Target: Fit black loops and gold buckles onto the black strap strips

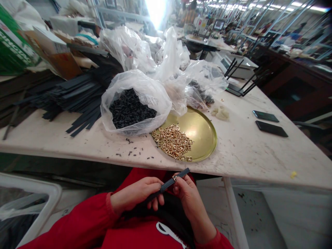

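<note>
Far on the left we see a green bag [15, 48], and near on the left a white bin [50, 190] with dark stuff and clear plastic in it. Next come a brown box [63, 62] and a big pile of black strips [75, 91] on the table [238, 148]. To the right of the strips sits an open clear bag [158, 100], full of small black loops [132, 110]. Near us, by the table's edge, our left hand [140, 192] pinches a dark strap [166, 185] between thumb and fingers. The strap slants up to the right. A small gold buckle [174, 178] is near its far end; we cannot tell if it goes all the way around. Our right hand [187, 192] pinches the buckle and the strap there. A bit farther off, a round gold tray [203, 133] sits just beside the clear bag, with a heap of gold buckles [175, 142] on its left part. To the right we see a black box with sticks [234, 89], then two dark phones [271, 128] side by side. Near on the right lies a yellow scrap [293, 174].
</note>
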### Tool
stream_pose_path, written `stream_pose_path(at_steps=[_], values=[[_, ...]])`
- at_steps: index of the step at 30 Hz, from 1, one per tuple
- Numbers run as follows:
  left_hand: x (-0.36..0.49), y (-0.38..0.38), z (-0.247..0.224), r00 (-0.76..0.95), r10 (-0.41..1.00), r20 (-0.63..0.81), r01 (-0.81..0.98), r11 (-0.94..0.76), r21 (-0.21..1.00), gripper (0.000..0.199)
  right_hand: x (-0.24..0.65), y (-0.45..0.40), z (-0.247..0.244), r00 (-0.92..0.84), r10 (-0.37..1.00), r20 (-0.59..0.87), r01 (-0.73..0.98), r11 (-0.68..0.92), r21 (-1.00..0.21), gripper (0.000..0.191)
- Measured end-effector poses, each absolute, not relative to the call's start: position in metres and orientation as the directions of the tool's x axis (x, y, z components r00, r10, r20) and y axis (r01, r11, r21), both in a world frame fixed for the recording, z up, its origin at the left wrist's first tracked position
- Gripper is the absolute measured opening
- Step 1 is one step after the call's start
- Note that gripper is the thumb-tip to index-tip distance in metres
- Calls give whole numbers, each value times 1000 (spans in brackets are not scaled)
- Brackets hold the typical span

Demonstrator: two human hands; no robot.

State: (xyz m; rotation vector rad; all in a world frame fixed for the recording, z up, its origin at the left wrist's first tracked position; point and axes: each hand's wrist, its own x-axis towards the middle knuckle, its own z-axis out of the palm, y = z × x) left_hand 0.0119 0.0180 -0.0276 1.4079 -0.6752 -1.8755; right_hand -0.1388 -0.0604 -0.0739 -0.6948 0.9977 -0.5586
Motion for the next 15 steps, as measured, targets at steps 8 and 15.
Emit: stream_pose_path(at_steps=[8, 15], values=[[10, 18, -20, -151, -783, -603, 183, -622, 762, 35, -139, -60, -79, 448, -696, -561, 125, 670, -731, 25], [10, 19, -18, -151, -783, -603, 178, -621, 763, 33, -140, -59, -78, 476, -685, -551, 148, 680, -718, 25]])
